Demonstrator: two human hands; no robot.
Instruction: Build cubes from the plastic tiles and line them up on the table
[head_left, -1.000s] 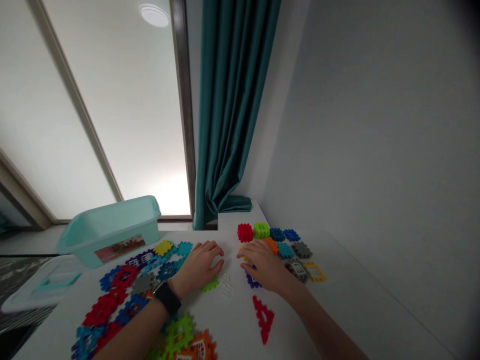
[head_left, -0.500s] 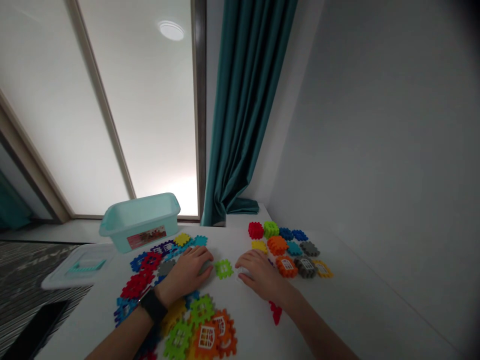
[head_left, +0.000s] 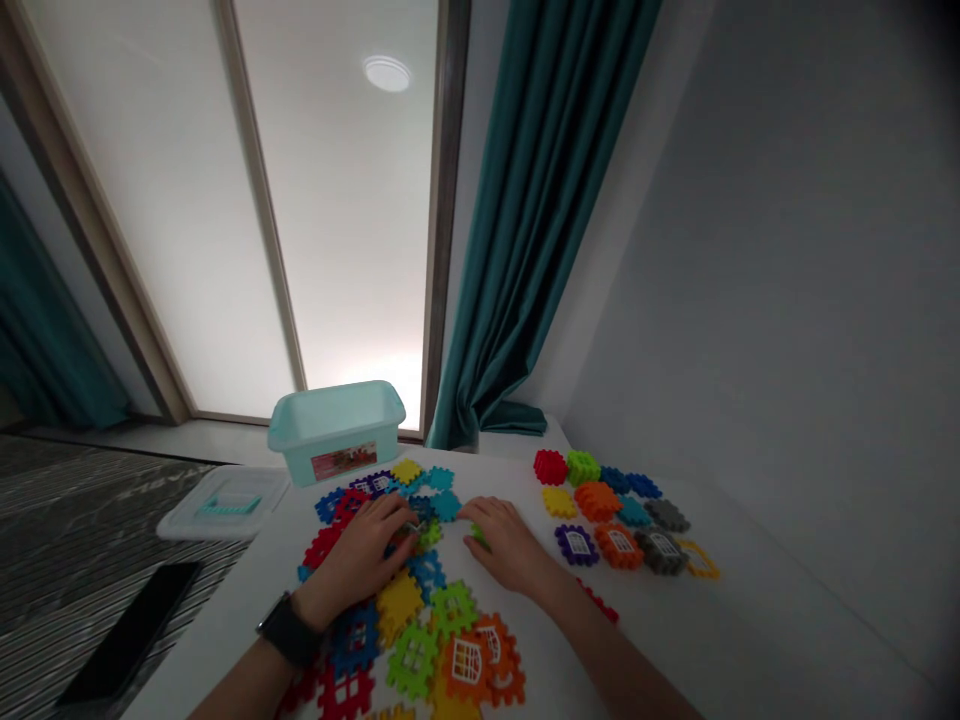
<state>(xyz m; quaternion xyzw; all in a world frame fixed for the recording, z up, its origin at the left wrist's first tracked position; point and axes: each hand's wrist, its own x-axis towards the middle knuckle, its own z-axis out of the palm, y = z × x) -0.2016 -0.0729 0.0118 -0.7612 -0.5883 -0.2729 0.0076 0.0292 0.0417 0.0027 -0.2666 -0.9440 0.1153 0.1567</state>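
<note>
My left hand (head_left: 366, 545) is over the pile of colourful interlocking toy tiles, its fingers curled down around something mostly hidden. Beside its thumb a light green tile (head_left: 430, 536) partly shows. My right hand (head_left: 504, 545) rests low on the table at the right edge of the pile, thumb and fingers closed on a green tile (head_left: 478, 537), which is largely covered. Closer to me lie a green window tile (head_left: 413, 660), an orange window tile (head_left: 466, 662), a yellow tile (head_left: 399, 606) and a blue tile (head_left: 354, 638).
Right of my hands stand sorted stacks, among them a red stack (head_left: 550, 467), an orange stack (head_left: 597, 501) and a purple window stack (head_left: 577, 545). A mint bin (head_left: 341, 425) stands at the back left. Its clear lid (head_left: 221, 503) and a black phone (head_left: 131, 635) lie left.
The view has turned left. Both hands have moved left over the table, uncovering the purple stack. The green tile that lay between my hands is now under my right fingers.
</note>
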